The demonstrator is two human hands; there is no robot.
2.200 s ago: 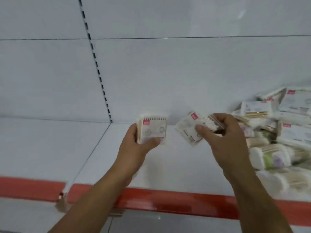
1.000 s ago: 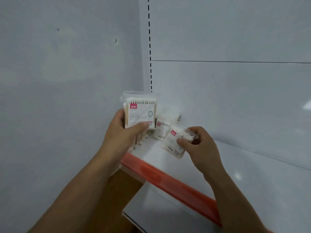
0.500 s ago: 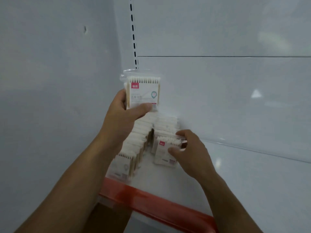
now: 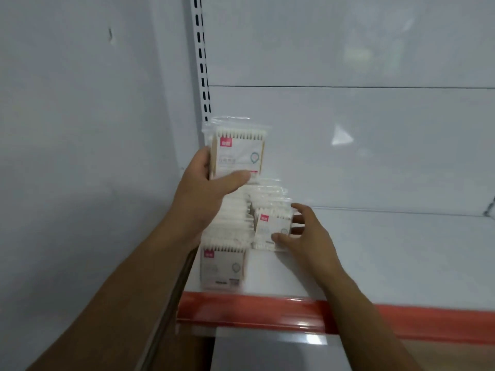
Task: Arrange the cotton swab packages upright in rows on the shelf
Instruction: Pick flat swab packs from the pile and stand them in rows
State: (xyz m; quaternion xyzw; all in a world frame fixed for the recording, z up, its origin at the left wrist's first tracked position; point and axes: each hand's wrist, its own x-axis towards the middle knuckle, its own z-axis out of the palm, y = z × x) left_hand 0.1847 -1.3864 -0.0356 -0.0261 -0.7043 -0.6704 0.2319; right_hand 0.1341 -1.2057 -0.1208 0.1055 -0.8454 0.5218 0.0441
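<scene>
Front package point(image 4: 271, 231) stands upright heading the second row point(image 4: 267, 199), left corner of the shelf point(image 4: 375, 250) | my right hand point(image 4: 308, 236) pinches it, thumb front, fingers point(image 4: 298, 218) behind | my left hand point(image 4: 203, 194) grips a spare package point(image 4: 238, 156) above the first row point(image 4: 222, 266) | step: seating it; next, I judge: release gently, place spare in front.

Swab packages point(image 4: 238, 156) were clear crinkly glossy plastic film. Shelf point(image 4: 388, 258) looked smooth white painted metal, faint sheen. Red edge strip point(image 4: 267, 309) was glossy plastic. Slotted upright point(image 4: 202, 62): matt metal.
</scene>
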